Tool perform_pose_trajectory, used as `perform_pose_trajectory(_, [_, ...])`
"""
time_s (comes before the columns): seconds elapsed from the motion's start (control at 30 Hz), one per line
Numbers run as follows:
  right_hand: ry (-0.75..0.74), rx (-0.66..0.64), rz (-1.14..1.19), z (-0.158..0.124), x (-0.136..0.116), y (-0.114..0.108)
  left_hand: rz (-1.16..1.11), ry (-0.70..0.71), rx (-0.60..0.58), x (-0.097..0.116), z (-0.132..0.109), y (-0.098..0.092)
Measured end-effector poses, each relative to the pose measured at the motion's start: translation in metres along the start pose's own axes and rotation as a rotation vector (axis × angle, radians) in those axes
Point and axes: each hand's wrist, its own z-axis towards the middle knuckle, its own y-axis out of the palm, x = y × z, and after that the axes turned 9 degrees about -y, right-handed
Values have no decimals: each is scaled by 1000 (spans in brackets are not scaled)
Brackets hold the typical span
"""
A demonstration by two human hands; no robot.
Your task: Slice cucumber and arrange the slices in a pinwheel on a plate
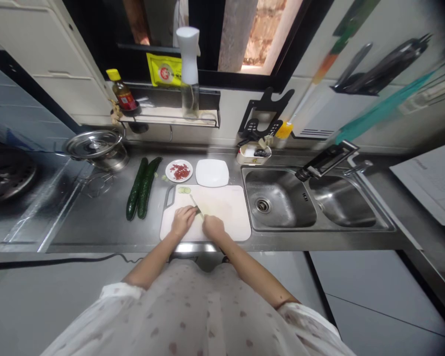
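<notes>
Left hand [184, 220]: curled, pinning cucumber piece [197, 210] | right hand [212, 227]: closed round knife [197, 203] | piece: cutting board [232, 212], midway between far and near edges | risk: left hand nicked if piece rolls

Left arm [152, 261] and right arm [257, 272] stretched out, left hand [183, 221] palm down with bent fingers [188, 210], right hand [213, 228] curled like a fist, hands near each other

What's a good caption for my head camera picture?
Left hand holds a cucumber piece, right hand a knife, over the board.
</notes>
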Motion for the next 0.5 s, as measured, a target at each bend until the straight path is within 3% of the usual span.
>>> perform_pose_trajectory(0.2, [-11, 7, -10, -8, 3, 4, 4, -10, 2, -1, 0, 2])
perform_pose_trajectory(0.5, [-21, 12, 13, 4, 1, -1, 6, -1, 7, -2, 0, 2])
